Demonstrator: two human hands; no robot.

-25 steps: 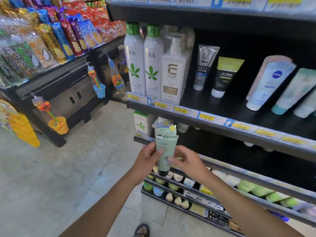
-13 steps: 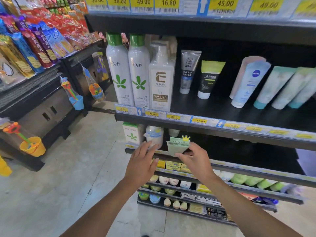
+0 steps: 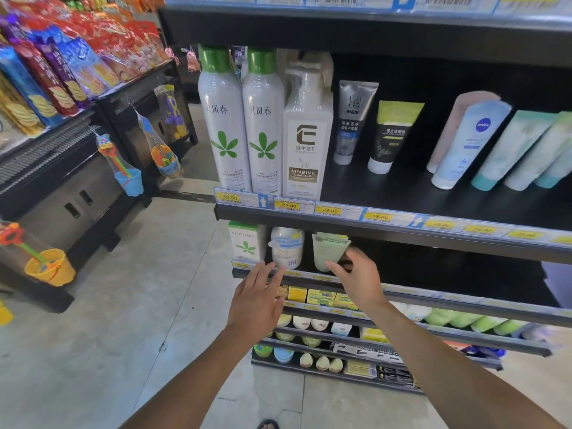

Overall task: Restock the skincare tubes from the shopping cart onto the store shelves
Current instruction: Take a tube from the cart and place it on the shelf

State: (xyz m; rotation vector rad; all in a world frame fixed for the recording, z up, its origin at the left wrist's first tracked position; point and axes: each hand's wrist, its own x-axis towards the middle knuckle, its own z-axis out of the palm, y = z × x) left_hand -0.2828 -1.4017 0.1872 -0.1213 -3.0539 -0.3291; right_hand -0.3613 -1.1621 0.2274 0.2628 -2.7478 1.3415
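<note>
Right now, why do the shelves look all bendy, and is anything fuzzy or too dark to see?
Head view: the wide lens bows and tilts the shelf edges; the green tube at the right hand sits in shadow under a shelf, label unreadable; far-right price tags are smeared; the tall white bottles look sharp.

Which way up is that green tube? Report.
Upright: the green tube stands wide crimped end up, narrow end down on the shelf, pinched by the right hand.
</note>
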